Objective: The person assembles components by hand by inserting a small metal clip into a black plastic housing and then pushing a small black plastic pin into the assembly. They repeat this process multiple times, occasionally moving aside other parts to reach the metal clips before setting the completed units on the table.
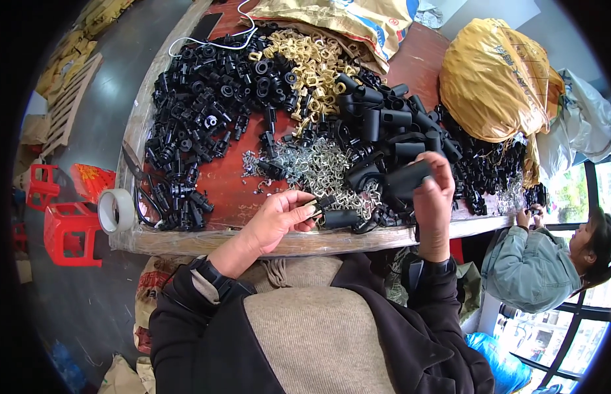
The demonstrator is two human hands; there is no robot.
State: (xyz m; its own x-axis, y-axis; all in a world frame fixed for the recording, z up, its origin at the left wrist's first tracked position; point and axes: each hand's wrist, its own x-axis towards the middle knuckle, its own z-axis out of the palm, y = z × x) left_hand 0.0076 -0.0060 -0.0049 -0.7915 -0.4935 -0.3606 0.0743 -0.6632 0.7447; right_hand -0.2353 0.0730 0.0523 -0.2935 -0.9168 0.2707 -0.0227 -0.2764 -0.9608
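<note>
My left hand (279, 220) is above the table's front edge, its thumb and fingers pinching a small black plastic part (324, 202). To its right, my right hand (435, 197) grips a black plastic sleeve (408, 179), tilted and slightly blurred. Between the hands, a heap of small silvery metal hooks (326, 164) spreads across the red tabletop. One more black tube (341, 218) lies by the edge, close to my left fingertips. Behind my right hand is a pile of black tubes (384, 121).
Black plastic fittings (194, 115) cover the table's left side, with gold-coloured rings (307, 59) farther back. A yellow sack (492, 79) bulges at the right. At the left corner stands a tape roll (116, 211). A co-worker (538, 262) handles parts at the right edge. Red stools (70, 233) stand left.
</note>
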